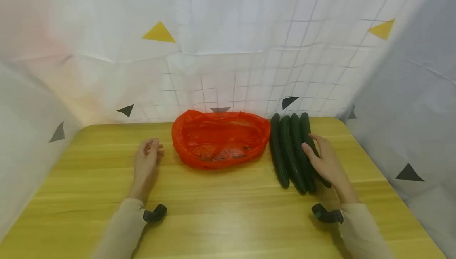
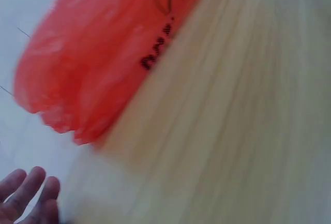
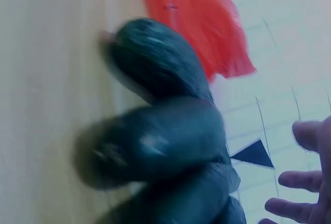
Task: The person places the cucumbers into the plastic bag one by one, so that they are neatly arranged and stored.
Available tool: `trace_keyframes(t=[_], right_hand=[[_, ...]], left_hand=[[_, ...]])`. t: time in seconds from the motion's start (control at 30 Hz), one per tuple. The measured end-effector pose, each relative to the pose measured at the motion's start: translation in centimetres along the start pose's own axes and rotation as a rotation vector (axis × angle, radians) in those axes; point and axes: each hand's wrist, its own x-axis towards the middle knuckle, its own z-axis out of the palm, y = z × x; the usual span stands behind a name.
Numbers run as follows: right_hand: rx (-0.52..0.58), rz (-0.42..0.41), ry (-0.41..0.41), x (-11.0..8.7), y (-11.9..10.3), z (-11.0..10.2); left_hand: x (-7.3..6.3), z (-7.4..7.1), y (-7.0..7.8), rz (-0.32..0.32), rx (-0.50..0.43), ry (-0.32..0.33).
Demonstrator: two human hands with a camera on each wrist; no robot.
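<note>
A yellowish wood-grain worktop (image 1: 221, 219) with rounded far corners meets a creased white wall covering (image 1: 228, 21) printed with thin grid lines and scattered yellow and dark triangles (image 1: 409, 174). Near its far edge sits a red plastic bag (image 1: 217, 164), mouth spread wide, with four cucumbers (image 1: 293, 152) side by side just to its right. The right hand (image 1: 328, 166) hovers at the outermost cucumber, fingers parted, whether touching unclear; the left hand (image 1: 147, 158), fingers loosely bent and holding nothing, is left of the bag.

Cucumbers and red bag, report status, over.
Left hand empty, left of the red bag. Right hand at the rightmost cucumber, no grip visible. Four cucumbers lined up right of the bag, none inside. Nothing seen in the way.
</note>
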Motion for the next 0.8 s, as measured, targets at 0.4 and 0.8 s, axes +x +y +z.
trace_keyframes(t=[0.4, 0.8], right_hand=[[0.215, 0.277, -0.129, 1.5, 3.6, -1.0], [0.131, 0.336, -0.241, 4.0, 4.5, -1.0]], left_hand=[[1.2, 4.9, -0.2, -0.019, -0.253, 0.121], [1.5, 6.2, -0.6, 0.169, -0.124, 0.131]])
